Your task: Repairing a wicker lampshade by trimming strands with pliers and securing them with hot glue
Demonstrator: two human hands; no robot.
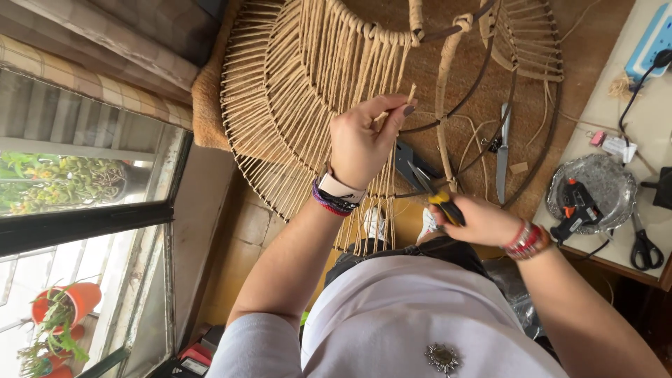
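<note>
A big round wire frame point(483, 77) wrapped with tan cord fills the upper middle, its strands fanning out toward the lower left. To the right stands a pale desk point(651, 126), its near edge running diagonally; bare room shows only along that edge. In its far corner lies a flat blue and white box point(651, 38), and a small pink and white tag point(612, 143) sits near the middle. A round silver tray point(612, 175) bears a black and orange glue gun point(574, 203), with black scissors point(644, 248) just beside. A knife point(502, 150) lies on the frame's backing, pointing toward the person. The left hand point(364, 140) pinches a short cord end point(410, 94), which points up and slightly right. The right hand point(476, 220) is closed around yellow-handled pliers point(437, 196), tips aimed up-left.
</note>
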